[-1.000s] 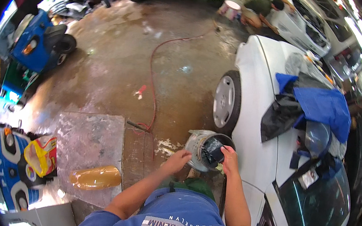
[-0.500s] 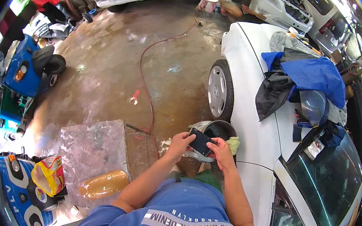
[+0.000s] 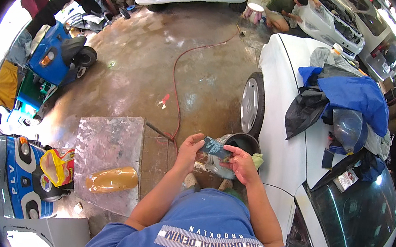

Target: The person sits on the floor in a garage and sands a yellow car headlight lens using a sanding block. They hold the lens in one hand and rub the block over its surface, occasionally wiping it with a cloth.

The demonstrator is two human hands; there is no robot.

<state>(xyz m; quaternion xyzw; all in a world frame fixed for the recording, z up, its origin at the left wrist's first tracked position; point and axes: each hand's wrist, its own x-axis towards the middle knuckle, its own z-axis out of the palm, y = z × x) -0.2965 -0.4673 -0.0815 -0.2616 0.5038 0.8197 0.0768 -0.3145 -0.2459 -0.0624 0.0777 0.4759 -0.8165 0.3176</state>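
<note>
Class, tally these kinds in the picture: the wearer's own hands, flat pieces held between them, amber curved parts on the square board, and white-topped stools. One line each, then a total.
Hands, the left hand and right hand: 2
Dark flat piece, held in both: 1
Amber curved part, on the square board: 1
White-topped stool: 1
Total: 5

block (image 3: 215, 147) between left hand (image 3: 189, 152) and right hand (image 3: 243, 165), near bucket (image 3: 249, 142); car (image 3: 284, 108) just right of it. table (image 3: 109, 143) to the left, panel (image 3: 112, 179) on it. bag (image 3: 60, 167) left of table, support unclear.
</note>
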